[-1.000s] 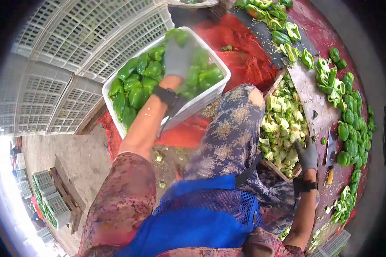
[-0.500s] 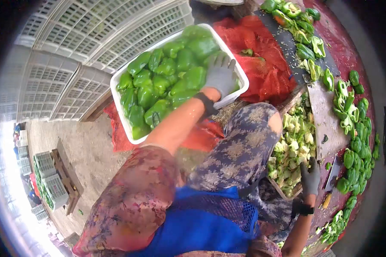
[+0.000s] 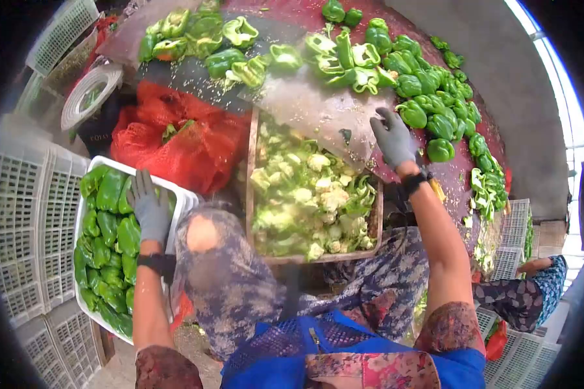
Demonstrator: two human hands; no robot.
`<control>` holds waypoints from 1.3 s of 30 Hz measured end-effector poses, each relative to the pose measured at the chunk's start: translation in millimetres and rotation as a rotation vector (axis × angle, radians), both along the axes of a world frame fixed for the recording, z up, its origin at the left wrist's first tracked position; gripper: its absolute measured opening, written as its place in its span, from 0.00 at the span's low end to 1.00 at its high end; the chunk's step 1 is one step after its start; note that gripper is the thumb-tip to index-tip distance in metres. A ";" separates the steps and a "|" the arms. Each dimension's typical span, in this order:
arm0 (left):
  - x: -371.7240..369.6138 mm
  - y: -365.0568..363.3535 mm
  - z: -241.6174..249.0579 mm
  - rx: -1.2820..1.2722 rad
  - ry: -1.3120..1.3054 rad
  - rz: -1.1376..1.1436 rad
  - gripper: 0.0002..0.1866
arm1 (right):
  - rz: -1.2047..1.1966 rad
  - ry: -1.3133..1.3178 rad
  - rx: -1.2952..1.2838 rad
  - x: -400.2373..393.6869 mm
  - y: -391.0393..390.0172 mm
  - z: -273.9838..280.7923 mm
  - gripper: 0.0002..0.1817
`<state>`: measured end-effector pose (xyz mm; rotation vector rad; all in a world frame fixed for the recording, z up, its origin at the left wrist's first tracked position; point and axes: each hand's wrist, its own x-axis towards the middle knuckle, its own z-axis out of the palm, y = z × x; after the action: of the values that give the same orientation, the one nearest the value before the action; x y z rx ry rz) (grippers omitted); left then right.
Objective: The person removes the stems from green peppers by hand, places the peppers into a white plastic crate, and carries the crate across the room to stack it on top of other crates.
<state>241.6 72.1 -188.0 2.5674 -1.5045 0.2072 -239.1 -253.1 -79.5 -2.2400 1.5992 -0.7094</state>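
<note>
My left hand, in a grey glove, lies with fingers extended at the right side of a white crate full of green bell peppers. It appears to hold nothing. On the other side, my gloved right hand is over the red tabletop with its fingers apart and slightly bent. Close to its right sits a pile of whole green bell peppers. Halved peppers lie just beyond it. A yellow handle shows beside my right wrist, and the arm partly hides it.
Between my knees stands a wooden box of pale pepper cores. A red mesh sack is left of it. Stacked white plastic crates line the left side. Another person is at the lower right, near more crates.
The view has swung right toward the table. My right hand has left the edge of the core box and reached out near the whole peppers. My left hand is still at the crate.
</note>
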 end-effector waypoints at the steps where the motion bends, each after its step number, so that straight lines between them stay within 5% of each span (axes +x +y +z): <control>1: 1.9 5.7 0.4 -0.086 0.071 -0.073 0.36 | 0.029 0.034 -0.065 4.7 -25.2 -10.1 0.22; 4: -21.5 21.0 38.9 -0.284 0.443 -0.079 0.32 | 0.025 0.173 -0.206 29.9 -82.9 -28.0 0.20; 11: -64.4 47.6 79.8 -0.274 0.480 -0.005 0.26 | 0.060 0.699 -0.285 50.2 -135.2 -32.7 0.33; 18: -84.0 1.1 123.5 -0.414 0.730 -0.048 0.24 | 0.104 0.512 -0.325 6.7 -132.8 -40.7 0.10; 22: -106.1 -37.4 164.9 -0.513 0.710 -0.214 0.23 | 0.198 0.377 -0.233 -20.1 -101.4 -35.1 0.08; 25: -129.1 -48.0 204.5 -0.532 0.693 -0.364 0.23 | 0.347 0.542 -0.278 -29.3 -78.1 -30.5 0.09; 32: -153.1 -26.9 244.1 -0.544 0.647 -0.462 0.22 | 0.151 0.423 -0.188 14.8 -45.1 -15.5 0.27; 34: -157.1 -20.2 245.8 -0.558 0.685 -0.452 0.21 | 0.197 0.385 0.025 31.9 -44.1 -22.3 0.33; 39: -185.4 -8.1 246.4 -0.492 0.857 -0.423 0.20 | 0.125 0.177 0.163 37.4 -55.6 -51.0 0.35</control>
<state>56.2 64.1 58.4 1.5690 -1.3519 -0.4590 -201.6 -308.7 -130.4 -2.3103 1.5169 -0.3432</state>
